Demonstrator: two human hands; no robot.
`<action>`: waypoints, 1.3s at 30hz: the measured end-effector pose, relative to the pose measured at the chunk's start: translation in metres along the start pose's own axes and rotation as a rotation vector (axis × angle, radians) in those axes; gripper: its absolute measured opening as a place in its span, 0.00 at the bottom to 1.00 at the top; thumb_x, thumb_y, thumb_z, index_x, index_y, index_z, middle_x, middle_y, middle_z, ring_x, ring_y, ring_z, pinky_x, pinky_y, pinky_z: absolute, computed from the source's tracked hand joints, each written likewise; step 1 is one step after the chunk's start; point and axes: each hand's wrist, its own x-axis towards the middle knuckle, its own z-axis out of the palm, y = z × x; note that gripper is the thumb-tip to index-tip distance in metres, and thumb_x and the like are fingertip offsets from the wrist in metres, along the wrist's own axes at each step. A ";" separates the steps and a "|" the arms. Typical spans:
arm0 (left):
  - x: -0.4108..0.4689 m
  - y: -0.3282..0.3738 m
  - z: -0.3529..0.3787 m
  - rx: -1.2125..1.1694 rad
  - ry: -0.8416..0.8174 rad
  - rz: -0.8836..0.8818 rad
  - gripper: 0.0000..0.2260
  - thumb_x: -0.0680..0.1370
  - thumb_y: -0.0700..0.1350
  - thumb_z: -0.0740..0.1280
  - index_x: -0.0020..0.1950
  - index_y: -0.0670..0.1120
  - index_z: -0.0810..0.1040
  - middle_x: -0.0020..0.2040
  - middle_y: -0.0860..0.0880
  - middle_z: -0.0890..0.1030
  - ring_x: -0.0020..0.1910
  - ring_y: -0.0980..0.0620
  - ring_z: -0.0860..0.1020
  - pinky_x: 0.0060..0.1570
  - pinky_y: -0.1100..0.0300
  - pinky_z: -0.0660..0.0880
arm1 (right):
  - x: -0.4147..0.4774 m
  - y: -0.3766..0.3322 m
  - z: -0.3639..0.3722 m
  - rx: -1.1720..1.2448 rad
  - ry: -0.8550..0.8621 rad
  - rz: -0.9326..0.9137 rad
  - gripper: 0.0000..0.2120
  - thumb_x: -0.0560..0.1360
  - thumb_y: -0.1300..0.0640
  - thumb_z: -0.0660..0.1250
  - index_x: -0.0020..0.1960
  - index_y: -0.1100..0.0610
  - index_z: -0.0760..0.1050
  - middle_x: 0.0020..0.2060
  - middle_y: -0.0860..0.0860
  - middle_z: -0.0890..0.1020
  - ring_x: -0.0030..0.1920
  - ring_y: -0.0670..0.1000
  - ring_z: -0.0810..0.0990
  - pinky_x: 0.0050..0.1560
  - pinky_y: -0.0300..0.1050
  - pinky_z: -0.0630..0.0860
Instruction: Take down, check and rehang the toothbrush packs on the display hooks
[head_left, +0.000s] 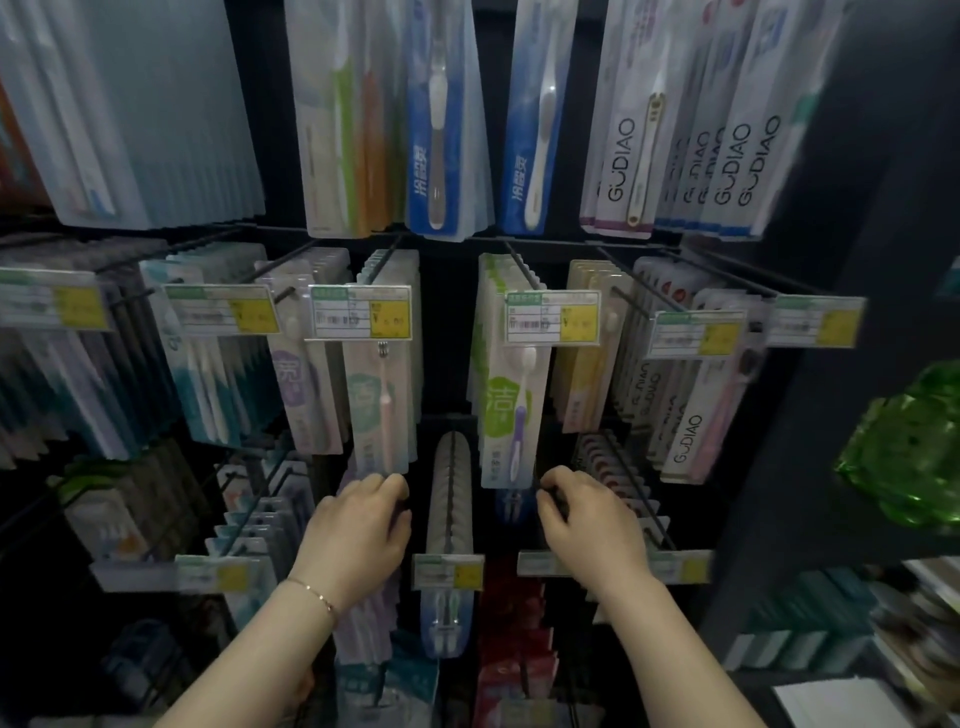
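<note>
Two bare forearms are seen coming up from the bottom edge, with a thin bracelet (317, 593) worn on the left wrist. The left hand (358, 525) is held with fingers curled against the bottom edge of the pink-brush pack (382, 405). Contact is seen, but a real pinch cannot be told. The right hand (589, 519) is curled too, its fingertips just under the green-label pack (511, 410). What is pinched, if anything, cannot be told.

Between the hands a grey pack row (449, 493) is hung on a lower hook, fronted by a lower tag (448, 571) with a yellow patch, its text blurred. Red packs (511, 639) are seen beside the right forearm.

Both task packs are hung on middle-row hooks. Their tops are covered by the clear tag holder (361, 312) and the second tag holder (553, 317). A barcode and a yellow patch with "¥" are shown on each; the digits are unreadable. A large white Chinese character and a purple-handled brush are shown on the green-label pack.

Further right, "GUDIAO" is read on the white side packs (685, 441). On the top row, white Chinese writing is seen on the blue packs (436, 130), and "GUDIAO" again on the upper white packs (623, 156). The right side is cut off by a dark shelf upright (831, 389), with a blurred green translucent object (904, 447) beyond it.
</note>
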 end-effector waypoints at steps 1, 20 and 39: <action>0.000 -0.002 -0.001 0.003 -0.004 0.002 0.11 0.80 0.52 0.58 0.60 0.52 0.71 0.54 0.54 0.76 0.54 0.51 0.75 0.46 0.56 0.71 | -0.001 0.000 0.000 0.003 0.008 0.009 0.09 0.80 0.48 0.58 0.54 0.51 0.74 0.43 0.47 0.77 0.41 0.48 0.76 0.32 0.43 0.66; 0.004 0.017 0.007 0.040 -0.020 0.069 0.10 0.80 0.52 0.58 0.59 0.52 0.71 0.52 0.53 0.76 0.53 0.51 0.76 0.43 0.58 0.66 | -0.020 0.027 -0.005 0.078 0.065 0.103 0.08 0.79 0.50 0.60 0.55 0.49 0.75 0.45 0.47 0.78 0.44 0.49 0.77 0.36 0.44 0.71; 0.028 0.141 0.036 -0.008 -0.012 0.118 0.10 0.80 0.52 0.60 0.58 0.51 0.73 0.50 0.53 0.76 0.52 0.50 0.76 0.43 0.57 0.69 | -0.008 0.114 -0.055 0.066 0.083 0.058 0.06 0.79 0.49 0.59 0.48 0.49 0.73 0.41 0.44 0.76 0.42 0.46 0.76 0.38 0.45 0.74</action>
